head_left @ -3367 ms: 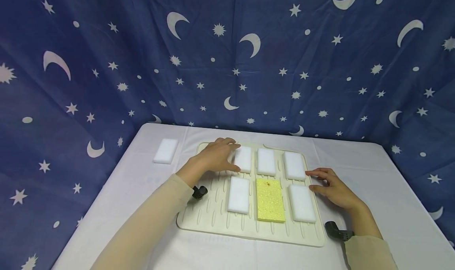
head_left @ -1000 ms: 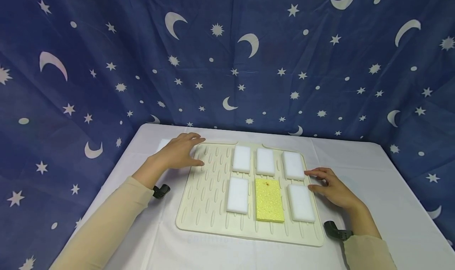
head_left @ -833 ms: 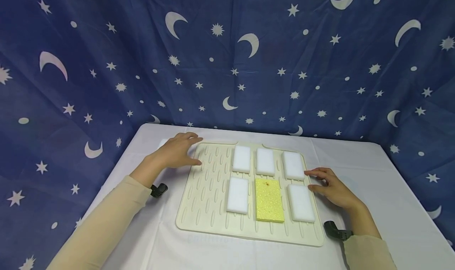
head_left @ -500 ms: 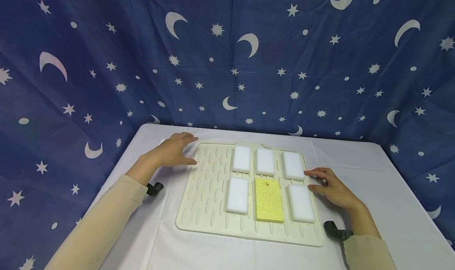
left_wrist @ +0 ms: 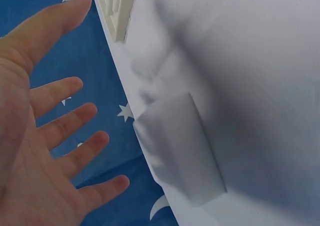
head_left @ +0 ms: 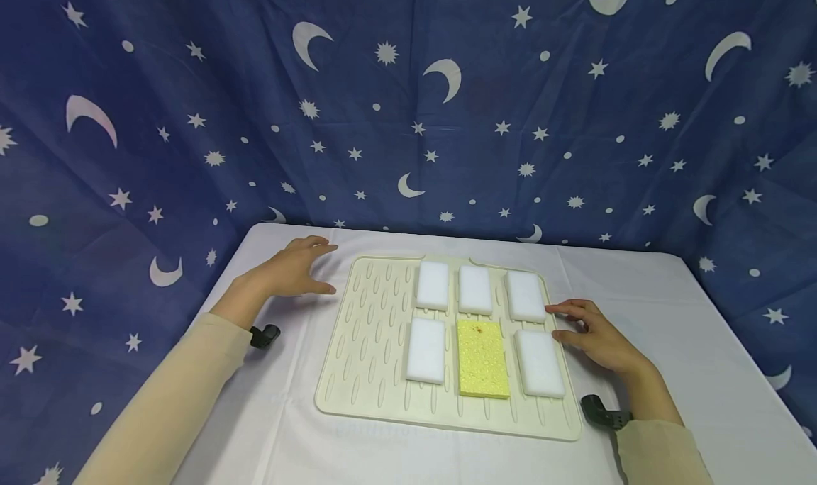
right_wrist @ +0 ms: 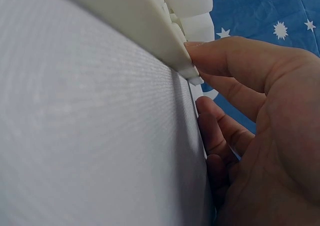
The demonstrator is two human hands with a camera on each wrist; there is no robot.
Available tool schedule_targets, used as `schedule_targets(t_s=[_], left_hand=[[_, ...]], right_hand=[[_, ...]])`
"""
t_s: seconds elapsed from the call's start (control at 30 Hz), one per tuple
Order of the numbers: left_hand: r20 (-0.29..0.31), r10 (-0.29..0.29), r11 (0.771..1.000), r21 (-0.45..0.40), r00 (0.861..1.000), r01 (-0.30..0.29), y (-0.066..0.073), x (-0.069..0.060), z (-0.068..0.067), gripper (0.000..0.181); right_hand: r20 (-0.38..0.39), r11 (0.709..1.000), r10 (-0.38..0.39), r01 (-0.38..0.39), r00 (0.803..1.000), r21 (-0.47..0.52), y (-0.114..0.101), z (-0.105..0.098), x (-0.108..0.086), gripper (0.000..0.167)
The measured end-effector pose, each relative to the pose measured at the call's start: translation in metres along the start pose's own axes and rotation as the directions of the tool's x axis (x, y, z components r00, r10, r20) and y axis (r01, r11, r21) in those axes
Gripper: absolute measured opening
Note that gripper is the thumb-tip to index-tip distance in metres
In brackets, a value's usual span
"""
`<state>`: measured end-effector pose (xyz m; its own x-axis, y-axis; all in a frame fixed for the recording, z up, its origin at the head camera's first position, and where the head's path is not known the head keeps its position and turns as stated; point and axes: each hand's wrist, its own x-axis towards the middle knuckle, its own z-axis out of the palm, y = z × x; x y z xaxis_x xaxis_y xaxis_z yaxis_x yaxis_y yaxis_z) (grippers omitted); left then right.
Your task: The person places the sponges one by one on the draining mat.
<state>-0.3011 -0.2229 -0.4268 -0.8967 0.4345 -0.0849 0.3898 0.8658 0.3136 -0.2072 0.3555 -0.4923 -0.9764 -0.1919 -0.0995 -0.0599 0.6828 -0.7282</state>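
My left hand (head_left: pixel 287 269) hovers over the table left of the ribbed cream mat (head_left: pixel 364 371), fingers spread and holding nothing. In the left wrist view a loose white sponge (left_wrist: pixel 185 151) lies on the cloth past its fingertips; the hand hides it from the head view. My right hand (head_left: pixel 596 336) touches the mat's right rim with thumb and fingertips, as the right wrist view shows up close. On the mat lie a yellow sponge (head_left: pixel 483 361) and several white sponges, among them a front-left one (head_left: pixel 425 350) and a back-left one (head_left: pixel 432 286).
A white cloth (head_left: pixel 357 449) covers the table. Behind and beside it hangs a blue curtain (head_left: pixel 408 116) with moons and stars. A dark wrist camera (head_left: pixel 264 336) sits on the left wrist and another camera (head_left: pixel 603 413) on the right.
My left hand has left the back-left white sponge on the mat and moved left off the mat, drifting further left in the last second. The right hand stays at the rim.
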Motion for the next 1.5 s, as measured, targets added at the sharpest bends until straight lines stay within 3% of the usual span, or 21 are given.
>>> schedule_targets(t_s=[0.43,0.8,1.5], left_hand=[[0.016,-0.026,1.000,0.010,1.000,0.026,-0.015,-0.004,-0.005,0.095],[0.032,-0.039,0.998,-0.049,0.999,0.040,-0.030,-0.007,-0.003,0.097],[0.075,-0.044,0.996,-0.077,0.996,0.050,-0.045,-0.007,-0.005,0.099]], right_hand=[[-0.002,1.000,-0.006,0.006,1.000,-0.001,-0.001,-0.001,0.001,0.054],[-0.004,1.000,-0.010,0.010,1.000,-0.003,-0.002,-0.001,0.001,0.054],[-0.005,1.000,-0.006,0.006,1.000,0.002,0.001,-0.001,0.001,0.055]])
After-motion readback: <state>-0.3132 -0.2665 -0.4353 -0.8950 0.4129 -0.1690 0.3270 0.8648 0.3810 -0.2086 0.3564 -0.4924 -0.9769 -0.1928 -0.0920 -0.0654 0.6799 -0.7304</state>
